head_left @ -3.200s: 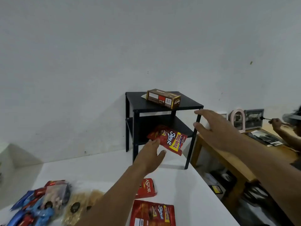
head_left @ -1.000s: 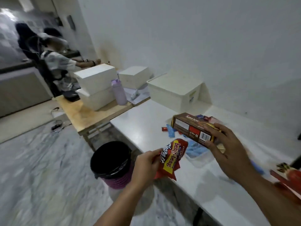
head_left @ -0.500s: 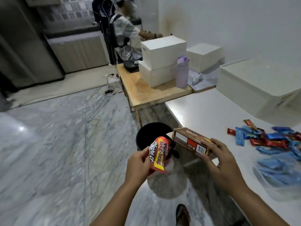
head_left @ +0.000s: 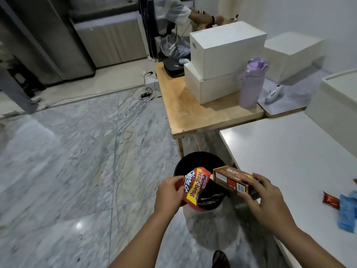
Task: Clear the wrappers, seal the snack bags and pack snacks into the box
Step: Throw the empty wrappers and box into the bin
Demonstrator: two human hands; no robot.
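Note:
My left hand (head_left: pixel 168 194) grips a red and yellow Beng-Beng wrapper (head_left: pixel 195 185) directly over the open mouth of a black trash bin (head_left: pixel 193 160) on the floor. My right hand (head_left: pixel 264 198) holds a brown Nextar snack box (head_left: pixel 229 180) just right of the wrapper, above the bin's right rim. Both arms reach in from the bottom of the view. On the white table (head_left: pixel 289 151) at the right lie a red snack bar (head_left: pixel 330 199) and blue snack packs (head_left: pixel 347 211), partly cut off by the frame edge.
A wooden side table (head_left: pixel 193 117) behind the bin carries stacked white boxes (head_left: pixel 226 55) and a purple bottle (head_left: pixel 251 84). A white storage box (head_left: pixel 338 105) sits on the white table. Cables trail over the marble floor (head_left: pixel 77 161). Another person (head_left: pixel 173 26) stands at the far end.
I have turned from the black shelf to the bin. Both hands have moved forward, so the wrapper and the box are now above the bin's opening.

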